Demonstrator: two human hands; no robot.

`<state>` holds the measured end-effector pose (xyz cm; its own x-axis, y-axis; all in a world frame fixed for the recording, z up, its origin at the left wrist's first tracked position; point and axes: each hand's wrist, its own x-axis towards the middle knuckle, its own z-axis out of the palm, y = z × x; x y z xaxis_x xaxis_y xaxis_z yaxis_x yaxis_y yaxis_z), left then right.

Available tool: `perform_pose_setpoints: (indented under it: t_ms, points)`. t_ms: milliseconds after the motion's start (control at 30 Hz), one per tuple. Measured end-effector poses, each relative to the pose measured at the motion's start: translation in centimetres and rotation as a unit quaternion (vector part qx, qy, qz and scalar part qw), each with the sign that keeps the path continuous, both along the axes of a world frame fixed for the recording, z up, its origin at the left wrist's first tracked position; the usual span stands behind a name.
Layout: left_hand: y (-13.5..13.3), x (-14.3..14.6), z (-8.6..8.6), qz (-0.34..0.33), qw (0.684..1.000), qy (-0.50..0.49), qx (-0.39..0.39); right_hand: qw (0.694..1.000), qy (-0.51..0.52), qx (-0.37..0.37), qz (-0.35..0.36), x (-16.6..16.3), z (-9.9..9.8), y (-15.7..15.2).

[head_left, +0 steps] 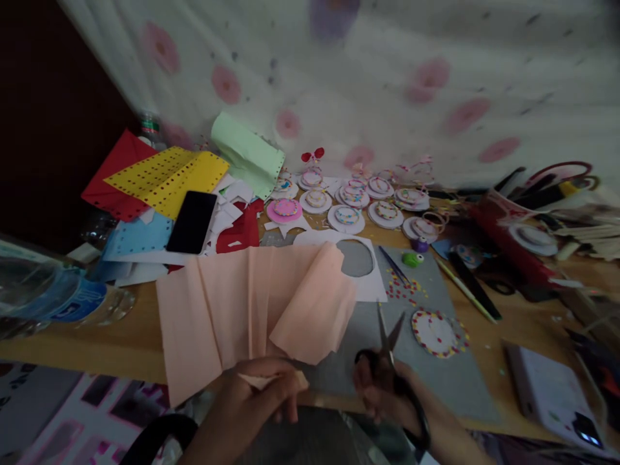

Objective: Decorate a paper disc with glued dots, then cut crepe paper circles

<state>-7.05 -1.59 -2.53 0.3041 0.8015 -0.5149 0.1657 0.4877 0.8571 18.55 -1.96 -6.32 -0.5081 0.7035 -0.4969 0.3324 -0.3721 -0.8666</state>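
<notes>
My left hand [264, 394] is closed at the near table edge, with a small folded piece of peach crepe paper pinched between thumb and fingers. Just beyond it spreads a large creased sheet of peach crepe paper [227, 310], its right part folded over. In my right hand [387, 394] are black-handled scissors [389, 339], blades apart and pointing away from me over the grey mat [349, 336]. The blades are clear of the sheet. To the right of the scissors lies a white paper disc [438, 333] edged with red and yellow dots.
Behind stand several small decorated paper hats [346, 218]. At left are a black phone [192, 223], punched yellow paper [169, 174] and a plastic bottle [72, 300]. White paper [368, 290] with a round hole, tweezers [393, 265] and a pale phone [552, 391] lie to the right.
</notes>
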Motion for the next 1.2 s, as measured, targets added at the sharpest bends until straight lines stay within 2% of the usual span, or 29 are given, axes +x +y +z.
perform_pose_setpoints:
  t_ms: [67,133,233,367,467,600,767,867,967,1033,1100,1200]
  points:
    - [0.5,-0.3,0.2,0.024,0.999,0.002,0.022,0.99,0.01,0.051,-0.129,0.1,-1.4,-0.2]
    - [1.1,-0.4,0.4,0.038,0.999,0.0,0.035,0.965,0.026,0.101,-0.239,0.4,-2.9,-0.1]
    - [2.3,0.4,1.0,0.016,0.997,0.006,0.077,0.943,0.025,0.146,-0.299,1.1,-4.3,0.2]
    - [4.6,2.8,1.6,-0.039,0.987,0.038,0.15,0.923,-0.014,0.212,-0.322,1.6,-5.1,0.1]
    - [7.2,5.2,1.4,-0.076,0.979,0.025,0.19,0.916,-0.012,0.242,-0.319,1.4,-5.8,-0.4]
    - [11.3,9.3,0.5,-0.112,0.97,0.012,0.215,0.913,-0.001,0.256,-0.319,1.2,-6.6,-0.9]
    - [16.5,15.8,-1.5,-0.145,0.96,0.036,0.237,0.903,0.023,0.262,-0.338,1.5,-6.7,-0.7]
    - [19.6,19.6,-2.6,-0.146,0.954,0.055,0.255,0.898,0.04,0.268,-0.346,1.7,-6.6,-0.4]
    - [21.8,22.3,-2.5,-0.12,0.946,0.059,0.296,0.895,0.05,0.271,-0.35,1.8,-6.5,-0.3]
    - [22.4,23.0,-1.7,-0.101,0.94,0.055,0.321,0.894,0.055,0.27,-0.353,1.8,-6.5,-0.4]
    - [21.9,22.3,-0.4,-0.08,0.937,0.049,0.337,0.894,0.059,0.266,-0.355,1.8,-6.6,-0.5]
    - [19.0,18.5,2.0,-0.049,0.938,0.035,0.34,0.895,0.062,0.26,-0.358,1.9,-6.7,-0.6]
